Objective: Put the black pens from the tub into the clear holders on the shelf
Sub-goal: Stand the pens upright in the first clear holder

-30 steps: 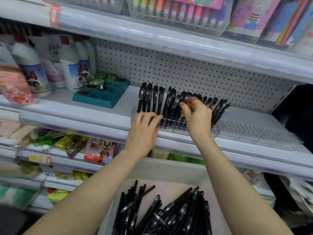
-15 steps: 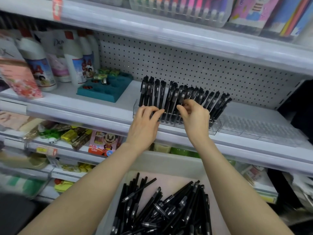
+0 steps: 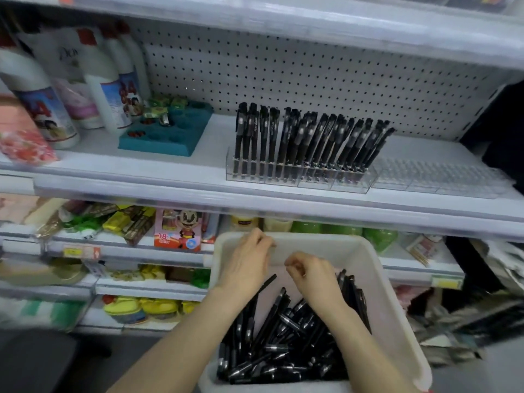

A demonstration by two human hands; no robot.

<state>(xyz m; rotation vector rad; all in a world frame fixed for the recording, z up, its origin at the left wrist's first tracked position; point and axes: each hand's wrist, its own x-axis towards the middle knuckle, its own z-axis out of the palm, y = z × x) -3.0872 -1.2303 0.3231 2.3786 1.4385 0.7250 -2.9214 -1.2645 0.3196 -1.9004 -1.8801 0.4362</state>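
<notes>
- Now both hands are low over the big white plastic tub, which sits below the white metal shelf
- The left hand is near the far wall of the tub. Its fingers are bent a little and loose, and I see no pen in them
- The right hand is just beside it, above the pile. Its fingers are softly curled too and seem to hold nothing, though the picture is a bit blurry
- Lots of loose black plastic pens lie in a messy heap in the tub, under and near the hands
- Up on the shelf, a long clear plastic holder is packed with standing black pens, and many lean to the right
- Touching it on the right is a second clear plastic holder with nothing in it
- I think the step in hand is getting more pens from the tub
- Next the fingers need to close on a few pens, turn them the same way, lift them up and drop each one into a free slot, most likely in the second holder
</notes>
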